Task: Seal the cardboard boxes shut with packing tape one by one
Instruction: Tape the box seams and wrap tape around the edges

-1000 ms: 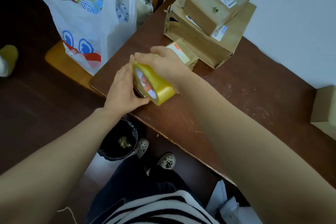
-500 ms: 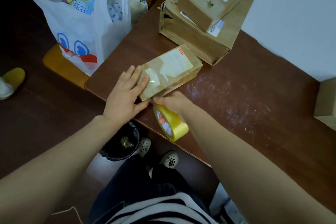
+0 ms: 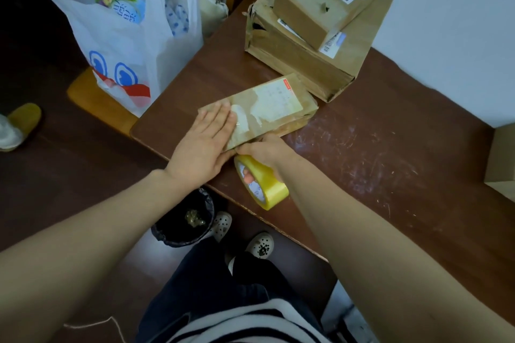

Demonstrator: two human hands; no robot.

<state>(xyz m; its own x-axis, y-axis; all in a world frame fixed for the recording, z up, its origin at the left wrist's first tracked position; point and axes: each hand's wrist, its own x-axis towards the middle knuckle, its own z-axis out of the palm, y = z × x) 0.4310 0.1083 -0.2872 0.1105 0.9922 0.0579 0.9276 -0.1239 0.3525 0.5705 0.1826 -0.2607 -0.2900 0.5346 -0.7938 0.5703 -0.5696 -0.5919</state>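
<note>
Two hands meet at a small box (image 3: 278, 104) near the left corner of the surface (image 3: 390, 153). The left hand (image 3: 202, 147) presses it with flat, closed fingers (image 3: 220, 122); the right hand (image 3: 263, 149), fingers curled through the core, grips a tape roll (image 3: 269, 185) at its near edge.

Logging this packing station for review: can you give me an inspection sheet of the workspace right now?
Surface: brown table, scratched and scuffed.
Job's things: flat cardboard box near the front edge; yellow tape roll at its near corner; small box stacked on larger box at the back.
Clutter: another box at the right edge.
Hands: left hand flat on the flat box; right hand grips the roll.
Cables: nothing seen.
Surroundings: white plastic bag, black bin, white wall.
</note>
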